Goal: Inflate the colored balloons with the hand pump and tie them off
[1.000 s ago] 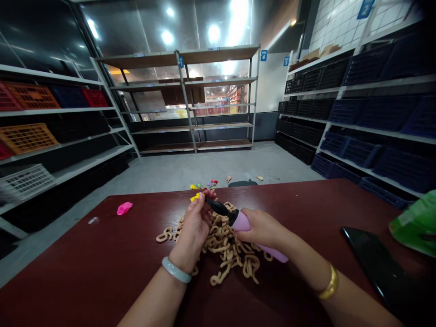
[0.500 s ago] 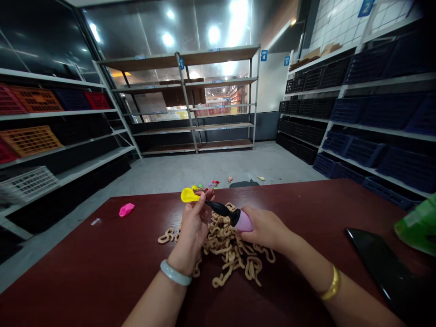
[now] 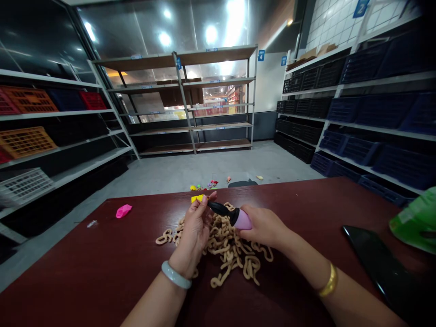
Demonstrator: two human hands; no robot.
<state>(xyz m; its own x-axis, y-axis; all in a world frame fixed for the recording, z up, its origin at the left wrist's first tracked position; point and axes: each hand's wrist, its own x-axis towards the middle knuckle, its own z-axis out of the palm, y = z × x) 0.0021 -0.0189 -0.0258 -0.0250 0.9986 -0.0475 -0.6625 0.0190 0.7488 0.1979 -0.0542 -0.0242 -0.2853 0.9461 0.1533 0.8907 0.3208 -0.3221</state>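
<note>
My right hand (image 3: 264, 225) is wrapped round the purple body of a hand balloon pump (image 3: 242, 220), whose black nozzle points left and slightly up. At the nozzle's tip, my left hand (image 3: 197, 231) pinches a small yellow balloon (image 3: 196, 199) between thumb and fingers. Fingers hide the place where balloon and nozzle meet. Beneath both hands lies a tangled pile of tan, noodle-like loops (image 3: 226, 245) on the dark red table (image 3: 88, 272). A limp pink balloon (image 3: 123, 210) rests towards the table's far left.
A black phone-like slab (image 3: 371, 259) and a green bag (image 3: 415, 220) lie on the right. Near the pink balloon is a scrap of clear plastic (image 3: 91, 224). Small coloured pieces (image 3: 214, 182) litter the floor beyond the table. Shelves with crates (image 3: 27, 141) stand around.
The yellow balloon shows less and looks shorter, no longer reaching as far left of my left fingers. My right hand keeps its hold on the pump. The whole view has shifted slightly.
</note>
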